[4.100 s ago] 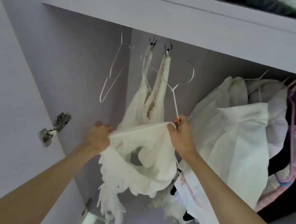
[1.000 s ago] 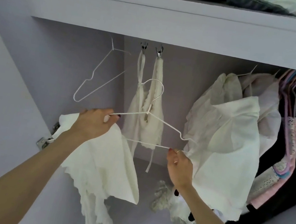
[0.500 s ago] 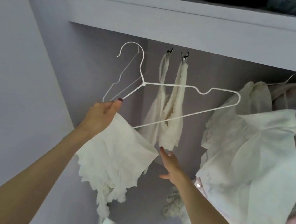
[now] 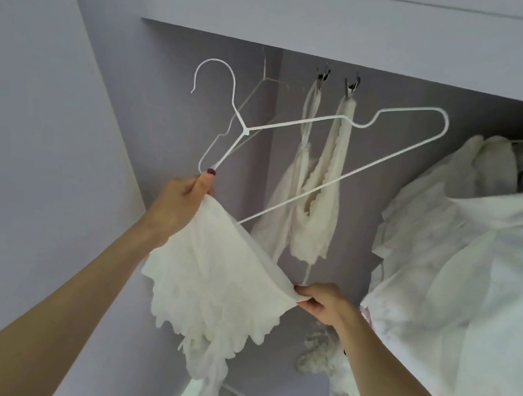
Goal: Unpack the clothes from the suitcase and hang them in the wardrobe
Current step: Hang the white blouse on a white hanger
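A white wire hanger (image 4: 302,125) is tilted up inside the wardrobe, its hook at the upper left. My left hand (image 4: 181,200) grips the hanger's lower end together with one corner of a cream scalloped-edge garment (image 4: 217,293). My right hand (image 4: 322,301) pinches the garment's other top corner, lower and to the right, so the cloth is stretched between both hands and hangs down below them.
A cream clipped garment (image 4: 315,185) hangs from two metal clips behind the hanger. An empty wire hanger (image 4: 265,78) hangs further back. White clothes (image 4: 474,276) fill the right side. A lilac shelf (image 4: 350,20) runs overhead, with the wardrobe's side wall (image 4: 36,162) on the left.
My right hand, open and free half a second ago, has taken hold of the garment's right corner and pulled it taut. The hanger stays raised in my left hand.
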`<state>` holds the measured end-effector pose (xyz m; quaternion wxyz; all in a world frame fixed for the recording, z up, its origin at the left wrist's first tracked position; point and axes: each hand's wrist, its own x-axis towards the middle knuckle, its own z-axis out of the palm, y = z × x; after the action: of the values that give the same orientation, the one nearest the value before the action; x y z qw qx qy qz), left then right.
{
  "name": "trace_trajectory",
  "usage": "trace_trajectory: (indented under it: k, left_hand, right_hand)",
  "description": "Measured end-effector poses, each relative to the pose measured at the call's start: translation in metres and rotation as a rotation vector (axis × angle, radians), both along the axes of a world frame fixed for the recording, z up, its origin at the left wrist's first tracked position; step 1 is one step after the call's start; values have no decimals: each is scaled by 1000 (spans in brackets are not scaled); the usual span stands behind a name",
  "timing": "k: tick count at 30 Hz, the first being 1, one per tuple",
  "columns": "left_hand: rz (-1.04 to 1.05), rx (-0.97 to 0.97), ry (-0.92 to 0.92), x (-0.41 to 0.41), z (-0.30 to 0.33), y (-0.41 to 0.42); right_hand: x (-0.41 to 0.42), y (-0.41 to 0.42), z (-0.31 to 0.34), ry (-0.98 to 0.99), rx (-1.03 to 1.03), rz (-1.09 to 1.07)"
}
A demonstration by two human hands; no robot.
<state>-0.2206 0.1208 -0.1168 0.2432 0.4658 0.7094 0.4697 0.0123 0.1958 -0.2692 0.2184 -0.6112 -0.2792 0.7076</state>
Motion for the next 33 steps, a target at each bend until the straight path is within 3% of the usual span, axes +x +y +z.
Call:
trace_trajectory:
  k: [4, 10, 14, 20, 33]
  left_hand:
    - [-61, -8, 108, 0, -18, 1]
    - [-191, 129, 260, 11, -35, 5]
    - [-223, -5, 429, 15, -44, 10]
    - [-226, -17, 583, 16, -53, 14]
    - [-285, -74, 766, 5, -63, 11]
  right_hand:
    - [29, 7, 15, -16, 40, 17]
    - [69, 16, 36, -10, 23, -284]
    - [82, 28, 54, 185, -63, -433]
    - [97, 39, 92, 354, -30, -552]
    - [109, 55, 93, 38, 224, -527]
